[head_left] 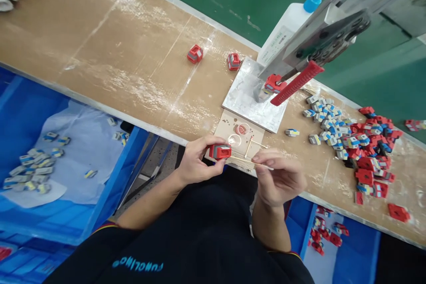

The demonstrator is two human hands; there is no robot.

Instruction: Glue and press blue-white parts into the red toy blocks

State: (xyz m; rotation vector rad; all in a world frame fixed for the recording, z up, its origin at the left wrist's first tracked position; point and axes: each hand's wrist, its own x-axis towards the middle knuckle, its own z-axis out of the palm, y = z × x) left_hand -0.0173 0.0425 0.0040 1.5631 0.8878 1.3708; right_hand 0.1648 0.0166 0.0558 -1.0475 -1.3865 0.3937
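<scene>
My left hand (pixel 196 162) pinches a small red-and-grey toy vehicle body (pixel 219 151) between thumb and fingers, just over the bench's front edge. In my right hand (pixel 279 177), a thin wooden cotton swab (pixel 246 160) is held by thumb and fingertips. Its far end reaches the right side of the toy body; whether it touches, I cannot tell. Behind my hands lies a stained cardboard piece (pixel 226 120) bearing two small round clear dishes, one with reddish contents (pixel 242 129), the other clear (pixel 234 141). More cotton swabs (pixel 248 147) rest beside them.
A metal plate (pixel 242 93) carries a press with a red handle (pixel 297 82) and a red toy piece (pixel 273 83). A blue-capped bottle (pixel 279 31) stands behind. Two red bodies (pixel 195 53) sit left; mixed toy parts (pixel 366 151) pile right. Blue bins (pixel 109 182) flank me below.
</scene>
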